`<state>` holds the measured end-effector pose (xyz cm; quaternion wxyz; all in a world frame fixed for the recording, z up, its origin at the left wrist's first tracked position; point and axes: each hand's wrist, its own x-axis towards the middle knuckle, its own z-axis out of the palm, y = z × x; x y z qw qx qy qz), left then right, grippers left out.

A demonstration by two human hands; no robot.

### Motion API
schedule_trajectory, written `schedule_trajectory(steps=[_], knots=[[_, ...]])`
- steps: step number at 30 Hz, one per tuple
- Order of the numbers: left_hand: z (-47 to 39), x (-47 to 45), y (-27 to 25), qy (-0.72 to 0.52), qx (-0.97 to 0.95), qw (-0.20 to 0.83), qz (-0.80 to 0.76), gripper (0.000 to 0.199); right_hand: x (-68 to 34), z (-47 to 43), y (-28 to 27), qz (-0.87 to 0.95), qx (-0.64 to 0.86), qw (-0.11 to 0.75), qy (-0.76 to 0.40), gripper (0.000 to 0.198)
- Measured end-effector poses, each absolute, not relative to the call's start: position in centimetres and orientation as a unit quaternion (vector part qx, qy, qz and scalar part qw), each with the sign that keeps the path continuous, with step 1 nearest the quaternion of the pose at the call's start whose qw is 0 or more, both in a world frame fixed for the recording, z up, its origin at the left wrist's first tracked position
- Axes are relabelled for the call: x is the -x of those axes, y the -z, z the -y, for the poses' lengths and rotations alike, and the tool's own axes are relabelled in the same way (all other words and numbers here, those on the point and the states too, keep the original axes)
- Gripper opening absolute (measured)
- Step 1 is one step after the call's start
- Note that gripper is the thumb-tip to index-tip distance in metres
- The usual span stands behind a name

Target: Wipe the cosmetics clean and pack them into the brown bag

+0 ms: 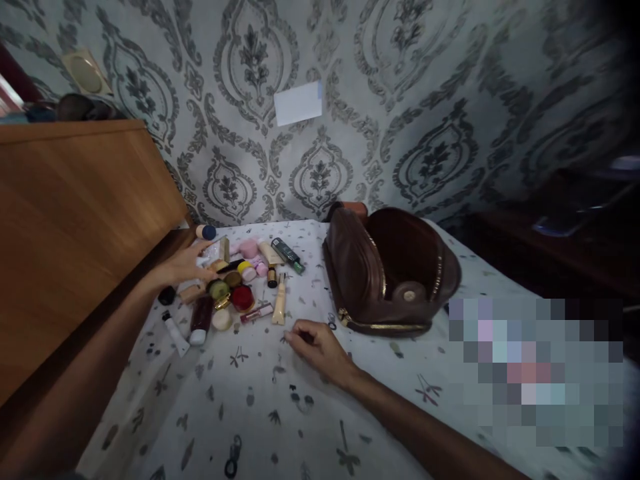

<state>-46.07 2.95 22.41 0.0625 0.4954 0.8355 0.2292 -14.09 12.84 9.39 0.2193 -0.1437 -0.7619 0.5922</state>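
My left hand reaches over the left side of a spread of cosmetics, its fingers stretched out and apart. By its fingertips lies a shiny clear item, too small to name; whether they touch is unclear. My right hand rests on the patterned sheet, fingers loosely curled, with nothing visible in them. Just beyond it lies a cream-coloured tube. Among the cosmetics are a red round jar, a dark red tube with a white cap, a white tube and a dark green tube.
To the right stands a brown zippered bag, its top unzipped and gaping. A wooden cabinet borders the sheet on the left. Patterned wallpaper rises behind. A blurred, pixelated patch covers the right side.
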Motion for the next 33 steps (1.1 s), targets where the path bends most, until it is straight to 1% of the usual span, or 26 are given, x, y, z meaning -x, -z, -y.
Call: schedule_trajectory(steps=[1,2,3,5,7,9,11,13,14,15,16,18,20,21,24,27,33], knots=[[-3.1,43.8,-22.0,-0.204,-0.513,0.073,-0.831,0.091,14.0,-12.8,-9.5,0.74,0.148,0.211,-0.621,0.038],[-3.2,41.3,-21.4,-0.182,-0.527,0.079,-0.826,0.092,14.0,-12.8,-9.6,0.717,0.152,0.204,-0.65,0.039],[-3.2,38.7,-20.7,-0.163,-0.543,0.083,-0.819,0.09,13.9,-12.8,-9.6,0.695,0.154,0.197,-0.674,0.045],[-3.1,33.7,-18.9,-0.139,-0.577,0.074,-0.801,0.075,13.8,-12.9,-9.4,0.671,0.15,0.197,-0.699,0.054],[-2.9,29.8,-16.9,-0.122,-0.597,0.091,-0.787,0.07,13.7,-13.1,-9.2,0.667,0.154,0.225,-0.694,0.048],[-2.8,27.7,-15.2,-0.135,-0.581,0.088,-0.798,0.072,13.5,-13.2,-8.9,0.666,0.177,0.26,-0.676,0.043],[-2.6,27.2,-14.3,-0.155,-0.576,0.103,-0.796,0.078,13.4,-13.3,-8.7,0.661,0.197,0.277,-0.669,0.04],[-2.4,27.9,-14.4,-0.19,-0.588,0.142,-0.773,0.081,13.3,-13.2,-8.8,0.657,0.198,0.277,-0.673,0.035],[-2.2,28.4,-14.7,-0.212,-0.59,0.156,-0.763,0.078,13.2,-13.2,-8.9,0.661,0.198,0.28,-0.668,0.032],[-2.1,28.8,-15.1,-0.237,-0.583,0.155,-0.761,0.07,13.2,-13.1,-9.0,0.671,0.199,0.286,-0.655,0.029],[-2.1,29.0,-15.5,-0.266,-0.57,0.134,-0.765,0.06,13.1,-13.0,-9.2,0.685,0.202,0.293,-0.636,0.026],[-2.2,28.7,-16.2,-0.326,-0.541,0.049,-0.774,0.043,12.9,-12.7,-9.6,0.719,0.203,0.307,-0.59,0.023],[-2.5,27.5,-16.3,-0.366,-0.55,-0.023,-0.75,0.038,12.7,-12.5,-9.8,0.748,0.191,0.308,-0.557,0.019],[-2.8,26.7,-16.0,-0.373,-0.574,-0.035,-0.729,0.038,12.6,-12.4,-9.9,0.761,0.183,0.304,-0.543,0.017],[-3.5,24.7,-14.7,-0.346,-0.645,-0.019,-0.681,0.038,12.3,-12.2,-9.8,0.804,0.179,0.291,-0.486,0.016],[-4.0,24.0,-13.6,-0.312,-0.66,-0.022,-0.683,0.033,12.2,-12.0,-9.4,0.834,0.176,0.279,-0.443,0.015],[-3.7,25.0,-13.6,-0.287,-0.641,-0.043,-0.71,0.035,12.1,-12.1,-9.6,0.835,0.154,0.277,-0.45,0.011]])
